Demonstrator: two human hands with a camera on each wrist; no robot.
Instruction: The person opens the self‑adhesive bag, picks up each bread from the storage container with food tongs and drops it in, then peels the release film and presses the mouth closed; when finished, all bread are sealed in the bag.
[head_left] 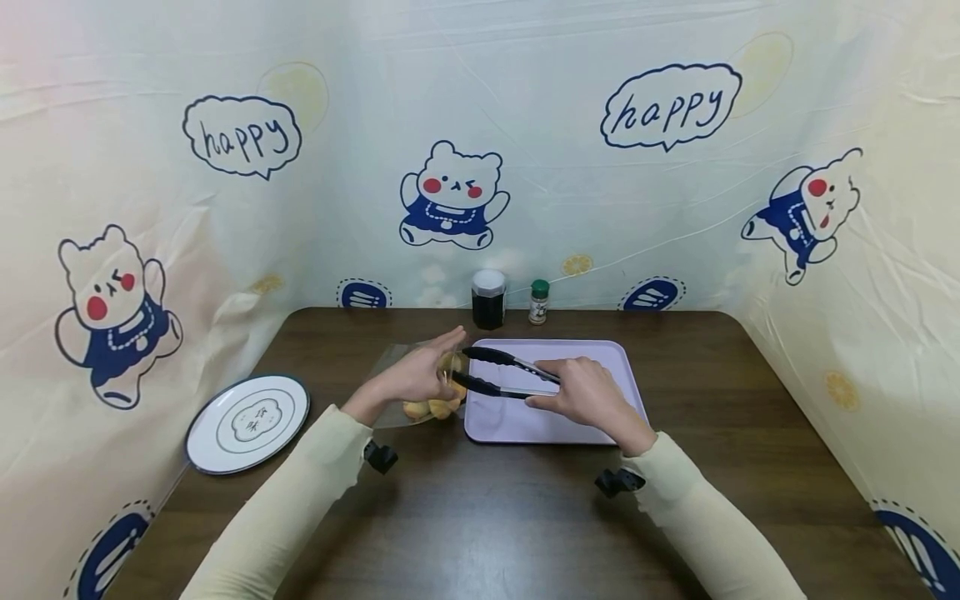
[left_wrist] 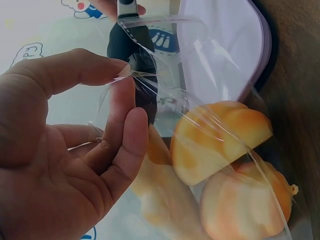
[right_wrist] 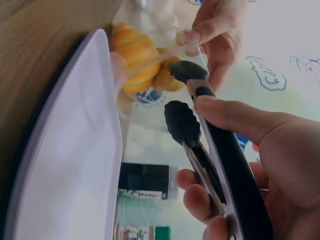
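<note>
My left hand pinches the rim of a clear plastic bag between thumb and fingertips. Several golden bread rolls lie inside the bag, seen through the film in the left wrist view. My right hand grips a pair of tongs with black handles and black scalloped tips, thumb on one arm and fingers round the other. The tong tips stand apart and point left, right at the bag's mouth. Nothing sits between them. A lilac tray lies under the tongs, beside the bag.
Behind the tray stand a dark jar with a white lid and a small shaker with a green cap. At the table's left edge lies a white plate with a dark rim. Printed cloth hangs round the brown table.
</note>
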